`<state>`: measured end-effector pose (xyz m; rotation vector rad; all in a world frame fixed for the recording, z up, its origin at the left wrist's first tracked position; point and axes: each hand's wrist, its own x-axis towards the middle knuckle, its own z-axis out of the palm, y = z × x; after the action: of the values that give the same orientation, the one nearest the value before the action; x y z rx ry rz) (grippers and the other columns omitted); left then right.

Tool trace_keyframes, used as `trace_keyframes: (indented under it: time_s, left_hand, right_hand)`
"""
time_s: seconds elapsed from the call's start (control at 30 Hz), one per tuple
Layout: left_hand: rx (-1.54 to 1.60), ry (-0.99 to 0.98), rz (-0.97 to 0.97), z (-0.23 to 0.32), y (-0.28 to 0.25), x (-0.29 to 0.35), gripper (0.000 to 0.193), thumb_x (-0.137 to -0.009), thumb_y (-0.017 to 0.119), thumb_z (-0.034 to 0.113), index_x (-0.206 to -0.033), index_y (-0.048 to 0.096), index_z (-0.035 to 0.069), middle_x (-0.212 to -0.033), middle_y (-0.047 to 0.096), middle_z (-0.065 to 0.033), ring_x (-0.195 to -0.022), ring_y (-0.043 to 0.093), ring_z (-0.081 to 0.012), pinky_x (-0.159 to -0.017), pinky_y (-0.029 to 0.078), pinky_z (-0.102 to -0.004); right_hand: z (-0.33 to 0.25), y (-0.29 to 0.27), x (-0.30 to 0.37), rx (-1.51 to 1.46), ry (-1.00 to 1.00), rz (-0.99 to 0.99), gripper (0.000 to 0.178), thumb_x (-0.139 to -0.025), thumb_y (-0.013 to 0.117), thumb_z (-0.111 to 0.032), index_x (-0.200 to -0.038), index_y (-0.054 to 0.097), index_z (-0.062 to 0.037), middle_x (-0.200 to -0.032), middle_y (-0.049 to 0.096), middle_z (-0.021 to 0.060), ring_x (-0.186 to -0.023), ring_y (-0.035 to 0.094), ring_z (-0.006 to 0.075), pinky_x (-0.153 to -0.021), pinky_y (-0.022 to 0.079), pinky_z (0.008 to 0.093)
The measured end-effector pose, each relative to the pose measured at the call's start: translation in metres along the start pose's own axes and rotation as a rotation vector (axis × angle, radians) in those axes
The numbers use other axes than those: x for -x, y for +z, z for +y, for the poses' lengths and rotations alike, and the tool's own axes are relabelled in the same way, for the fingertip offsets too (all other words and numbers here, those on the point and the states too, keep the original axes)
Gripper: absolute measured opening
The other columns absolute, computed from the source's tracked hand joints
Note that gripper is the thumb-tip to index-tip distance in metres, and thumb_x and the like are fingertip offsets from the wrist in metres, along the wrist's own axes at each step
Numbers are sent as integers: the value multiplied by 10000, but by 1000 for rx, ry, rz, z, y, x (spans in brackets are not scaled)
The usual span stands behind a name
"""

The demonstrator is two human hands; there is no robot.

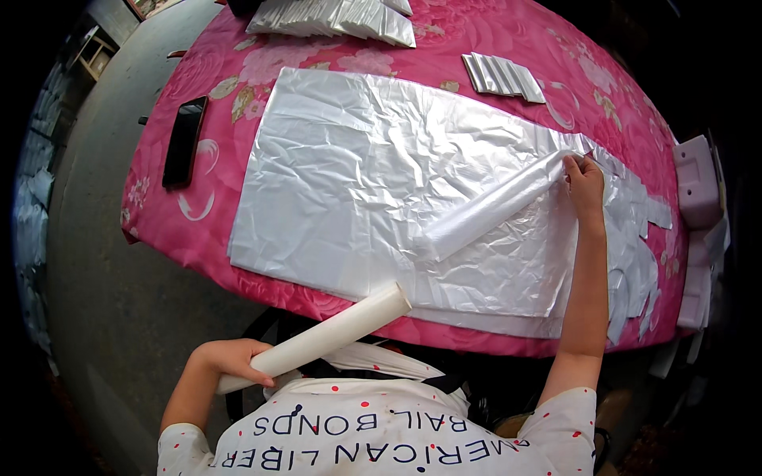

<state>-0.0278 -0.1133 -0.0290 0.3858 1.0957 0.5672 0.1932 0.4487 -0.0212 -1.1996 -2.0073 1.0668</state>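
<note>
My left hand [236,361] is wrapped round the lower end of a white tube [337,329], which slants up to the right in front of my body, its far end over the table's near edge. A stack of thin, crinkled translucent plastic bags [333,190] lies flat in the middle of the table. On top of it, a narrow folded plastic bag [496,206] runs diagonally. My right hand [586,181] pinches the upper right end of this folded bag, fingers closed. The bag's lower left end rests on the stack.
A pink floral cloth covers the table [167,230]. At the left lies a black phone [184,143]. Folded plastic packets [333,20] are piled at the far edge, with a smaller row of packets [503,77] farther right. Pinkish plastic containers [698,182] stand beyond the right edge.
</note>
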Motion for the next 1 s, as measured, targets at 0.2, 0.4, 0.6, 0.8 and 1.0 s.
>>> trace_keyframes:
  time_s: [0.2,0.4,0.6,0.8,1.0]
  left_hand:
    - [-562,-9,20,68,-1,4,393,-707,747,235,-1018,623,30,-932,663,-96,-858,623,-177,-765,473,-283]
    - [-1213,424,526,171,28,-38,361,-648,735,194,-958,606,62,-883,644,-102,-819,618,-260,-711,481,-352]
    - [-1553,1000,805,190,17,-94,422,-680,720,227,-1031,587,36,-1072,586,-91,-982,565,-261,-833,464,-377]
    - [-1572,994,426,145,19,-107,689,-774,588,454,-1201,473,-74,-1302,445,-185,-1221,421,-314,-1039,316,-416]
    - [-1675,844,416,129,27,-114,844,-781,503,551,-1329,350,-72,-1442,276,-205,-1369,214,-307,-1128,123,-428]
  right_hand:
    - [-9,11,7,-66,-24,-95,173,-862,625,-188,-851,633,-16,-681,567,-27,-598,474,51,-571,405,208]
    - [-53,76,29,-151,-81,-325,156,-855,630,-163,-842,628,-8,-656,553,-30,-582,460,39,-539,384,203]
    - [-64,103,24,-170,-55,-473,153,-856,628,-167,-842,636,-14,-654,561,-29,-582,461,40,-528,376,215]
    - [-68,102,20,-186,22,-551,159,-859,624,-176,-855,633,-16,-684,577,-19,-581,484,50,-543,409,221]
    - [-73,102,13,-48,-27,-397,225,-854,625,-193,-973,597,-5,-885,609,69,-749,568,145,-662,463,290]
